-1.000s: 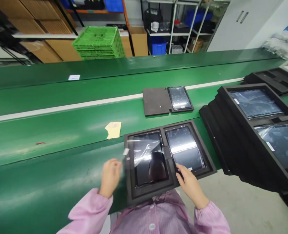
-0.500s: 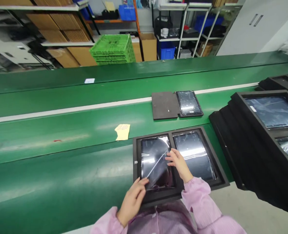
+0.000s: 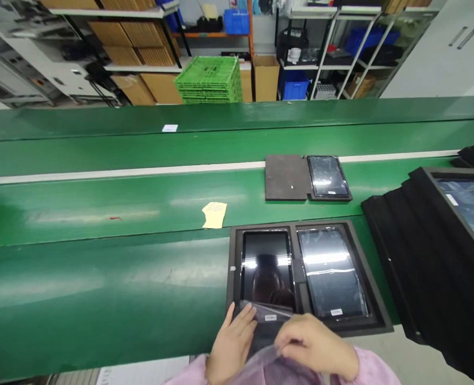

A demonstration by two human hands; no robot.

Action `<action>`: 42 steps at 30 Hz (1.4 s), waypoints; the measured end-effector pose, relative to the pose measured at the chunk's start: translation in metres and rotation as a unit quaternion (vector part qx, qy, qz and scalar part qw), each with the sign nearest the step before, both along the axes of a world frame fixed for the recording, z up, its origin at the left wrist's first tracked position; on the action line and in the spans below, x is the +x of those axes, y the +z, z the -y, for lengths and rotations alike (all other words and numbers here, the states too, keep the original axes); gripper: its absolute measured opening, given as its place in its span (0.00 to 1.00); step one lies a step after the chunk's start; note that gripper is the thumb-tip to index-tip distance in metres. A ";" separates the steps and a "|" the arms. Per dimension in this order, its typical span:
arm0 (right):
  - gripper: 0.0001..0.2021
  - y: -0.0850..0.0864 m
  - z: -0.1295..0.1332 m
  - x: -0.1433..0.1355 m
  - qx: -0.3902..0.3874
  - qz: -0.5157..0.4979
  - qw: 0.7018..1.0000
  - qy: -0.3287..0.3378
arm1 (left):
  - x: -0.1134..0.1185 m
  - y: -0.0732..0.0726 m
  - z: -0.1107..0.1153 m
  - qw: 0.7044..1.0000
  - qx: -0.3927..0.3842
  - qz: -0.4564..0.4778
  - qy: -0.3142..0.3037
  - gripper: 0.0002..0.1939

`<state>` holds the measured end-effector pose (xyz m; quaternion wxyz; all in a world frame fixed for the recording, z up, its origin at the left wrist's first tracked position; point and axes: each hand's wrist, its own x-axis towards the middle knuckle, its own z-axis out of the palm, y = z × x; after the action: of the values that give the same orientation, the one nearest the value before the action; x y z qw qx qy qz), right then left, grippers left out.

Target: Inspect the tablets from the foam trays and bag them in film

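A black foam tray (image 3: 233,289) holds two dark glass panels side by side. Over the lower part of the left panel (image 3: 266,272), a clear film (image 3: 266,312) with a small white label is peeled back toward me. My right hand (image 3: 315,345) pinches the film near the tray's front edge. My left hand (image 3: 234,339) lies with fingers spread on the tray's lower left corner, touching the film. The right panel (image 3: 333,272) is still covered by film with a white label at its bottom.
Beyond the tray, a dark foam piece (image 3: 287,177) and a smaller panel (image 3: 328,177) lie on the green belt (image 3: 100,198). Left of them is a torn yellow paper (image 3: 215,215). Stacked black foam trays (image 3: 413,251) stand at the right. Green crates (image 3: 210,80) are behind.
The film on the left panel has been pulled down toward me, baring the dark glass. My right hand has moved down and closed on it. The view has shifted left.
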<state>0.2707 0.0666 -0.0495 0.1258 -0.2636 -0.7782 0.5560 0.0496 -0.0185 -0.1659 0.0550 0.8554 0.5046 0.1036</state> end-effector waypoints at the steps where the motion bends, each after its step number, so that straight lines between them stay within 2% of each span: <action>1: 0.09 -0.002 -0.005 0.015 -0.006 0.015 0.999 -0.051 | 0.003 0.000 0.000 1.000 0.002 -0.007 0.007 0.16; 4: 0.11 -0.019 -0.020 0.063 -0.008 0.044 0.971 -0.236 | 0.018 0.006 -0.013 0.998 -0.008 -0.019 0.056 0.17; 7: 0.17 -0.038 -0.024 0.112 0.010 0.073 0.913 -0.402 | 0.035 0.020 -0.051 0.993 -0.037 -0.017 0.109 0.17; 9: 0.19 -0.046 -0.019 0.142 0.018 0.095 0.885 -0.455 | 0.048 0.031 -0.084 0.988 -0.049 -0.012 0.147 0.17; 10: 0.19 -0.048 -0.015 0.155 0.021 0.105 0.877 -0.468 | 0.056 0.036 -0.099 0.983 -0.047 -0.010 0.175 0.17; 12: 0.21 -0.051 -0.006 0.179 0.026 0.123 0.866 -0.485 | 0.078 0.043 -0.122 0.981 -0.042 -0.005 0.190 0.18; 13: 0.21 -0.053 -0.001 0.189 0.030 0.132 0.861 -0.491 | 0.091 0.045 -0.127 0.984 -0.042 -0.003 0.173 0.18; 15: 0.21 -0.060 0.007 0.205 0.045 0.153 0.850 -0.502 | 0.121 0.044 -0.127 0.996 -0.060 0.004 0.073 0.17; 17: 0.21 -0.070 0.014 0.217 0.064 0.166 0.846 -0.502 | 0.151 0.040 -0.118 0.994 -0.094 0.004 -0.047 0.21; 19: 0.20 -0.079 0.017 0.224 0.081 0.169 0.847 -0.497 | 0.173 0.034 -0.107 0.986 -0.125 -0.009 -0.107 0.28; 22: 0.17 -0.086 0.009 0.225 0.112 0.168 0.850 -0.487 | 0.188 0.031 -0.101 0.983 -0.151 -0.049 -0.096 0.34; 25: 0.13 -0.084 -0.021 0.214 0.171 0.169 0.849 -0.471 | 0.189 0.036 -0.104 0.977 -0.175 -0.071 -0.097 0.36; 30: 0.11 -0.074 -0.116 0.171 0.274 0.172 0.843 -0.430 | 0.185 0.036 -0.102 0.979 -0.177 -0.055 -0.085 0.36; 33: 0.11 -0.074 -0.172 0.146 0.309 0.172 0.841 -0.409 | 0.181 0.027 -0.094 0.987 -0.138 -0.028 -0.074 0.33; 35: 0.09 -0.076 -0.198 0.135 0.316 0.172 0.843 -0.400 | 0.178 0.018 -0.088 0.993 -0.100 -0.003 -0.061 0.29; 37: 0.04 -0.078 -0.211 0.131 0.314 0.168 0.846 -0.397 | 0.177 0.011 -0.084 0.996 -0.072 0.034 -0.035 0.27; 39: 0.05 -0.079 -0.212 0.131 0.311 0.156 0.852 -0.391 | 0.179 0.005 -0.082 0.994 -0.062 0.086 0.012 0.26; 42: 0.08 -0.075 -0.186 0.137 0.298 0.118 0.881 -0.348 | 0.182 -0.001 -0.085 0.976 -0.091 0.179 0.085 0.28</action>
<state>0.4074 0.2526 -0.1242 0.2913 -0.5311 -0.7744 0.1829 0.2316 0.0663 -0.1667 0.2127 0.7685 0.5647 0.2127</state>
